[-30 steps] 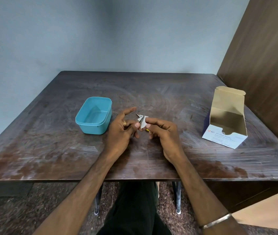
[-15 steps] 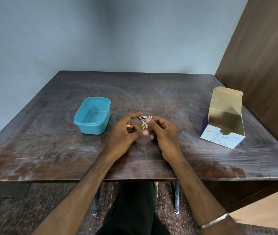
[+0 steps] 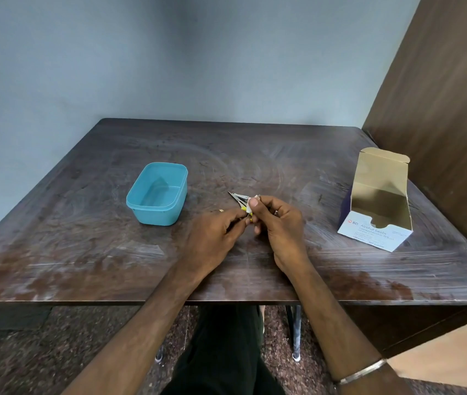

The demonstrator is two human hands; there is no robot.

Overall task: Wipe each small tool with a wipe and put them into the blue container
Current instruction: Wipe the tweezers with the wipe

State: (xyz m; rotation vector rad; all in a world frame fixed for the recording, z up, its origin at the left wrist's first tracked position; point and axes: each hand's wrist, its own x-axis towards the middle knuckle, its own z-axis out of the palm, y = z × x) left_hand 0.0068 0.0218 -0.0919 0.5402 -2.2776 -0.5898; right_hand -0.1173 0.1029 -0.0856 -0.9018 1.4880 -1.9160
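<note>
Tool (image 3: 239, 198): mid-wipe; left hand (image 3: 212, 238) grips its yellow handle, right hand (image 3: 278, 223) pinches wipe (image 3: 253, 201) around it. Container (image 3: 156, 193), left: apparently empty (nothing deposited yet).

Two hands meet near the centre of one dark wooden surface (image 3: 255, 155): the left hand (image 3: 212, 238) and the right hand (image 3: 280, 226). Between them sits one small metal tool (image 3: 238, 197) with yellow on it, its point aimed toward ten o'clock, and one small white wipe (image 3: 252, 201). One blue container (image 3: 156, 193) stands at nine o'clock from the hands. One opened cardboard box of alcohol swabs (image 3: 377, 203) stands at three o'clock. One metal bangle (image 3: 362, 372) circles the right wrist.
</note>
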